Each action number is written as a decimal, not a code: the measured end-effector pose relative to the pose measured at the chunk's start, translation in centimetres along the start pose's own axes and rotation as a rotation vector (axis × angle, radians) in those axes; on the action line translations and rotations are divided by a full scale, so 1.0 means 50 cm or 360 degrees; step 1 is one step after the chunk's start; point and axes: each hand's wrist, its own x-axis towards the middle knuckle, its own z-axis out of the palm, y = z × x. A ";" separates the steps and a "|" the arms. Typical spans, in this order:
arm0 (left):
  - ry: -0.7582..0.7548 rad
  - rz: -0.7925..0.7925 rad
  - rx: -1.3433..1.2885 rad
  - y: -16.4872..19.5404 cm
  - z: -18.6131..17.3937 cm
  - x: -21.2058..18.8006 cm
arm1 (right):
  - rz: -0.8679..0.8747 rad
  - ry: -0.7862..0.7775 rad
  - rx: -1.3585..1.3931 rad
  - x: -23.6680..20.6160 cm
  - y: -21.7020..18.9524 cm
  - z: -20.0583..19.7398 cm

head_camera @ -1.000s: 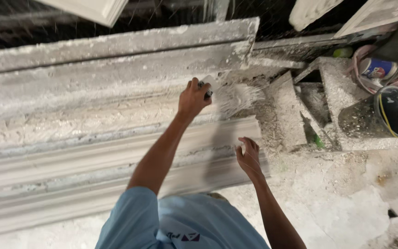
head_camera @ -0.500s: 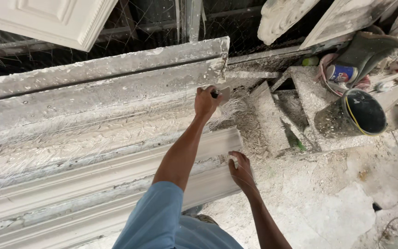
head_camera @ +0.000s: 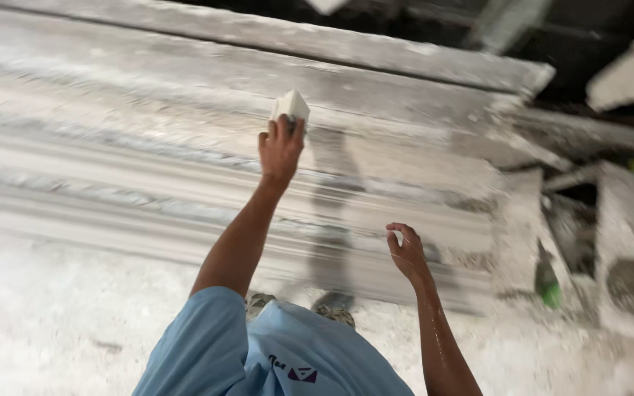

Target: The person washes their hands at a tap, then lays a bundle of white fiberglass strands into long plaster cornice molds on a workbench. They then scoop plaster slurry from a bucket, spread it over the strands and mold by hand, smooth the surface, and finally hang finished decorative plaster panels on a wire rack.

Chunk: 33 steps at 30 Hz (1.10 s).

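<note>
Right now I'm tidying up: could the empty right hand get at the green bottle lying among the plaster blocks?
Probably yes: the right hand is empty, the green bottle lies exposed beside it.

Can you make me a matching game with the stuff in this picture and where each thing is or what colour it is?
Things:
1. white block
2. left hand
3. right hand
4. bottle

Descriptions:
A. green, low between the grey blocks on the right
B. open, holding nothing, near the moulding's lower edge
C. held at the fingertips, up against the long moulding
D. raised high, closed around the block

Pairs: 1-C, 2-D, 3-B, 4-A
</note>
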 end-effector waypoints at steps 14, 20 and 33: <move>0.0186 -0.2154 -0.2424 -0.814 -0.246 -0.324 | -0.0109 -0.0696 0.0366 0.049 -0.682 0.808; 0.0186 -0.2072 -0.2337 -1.057 -0.375 -0.352 | -0.0744 -0.0513 0.0270 0.043 -0.975 1.011; -0.0011 -0.2139 -0.2127 -1.581 -0.307 -0.398 | -0.0762 -0.0603 0.0283 0.162 -1.279 1.476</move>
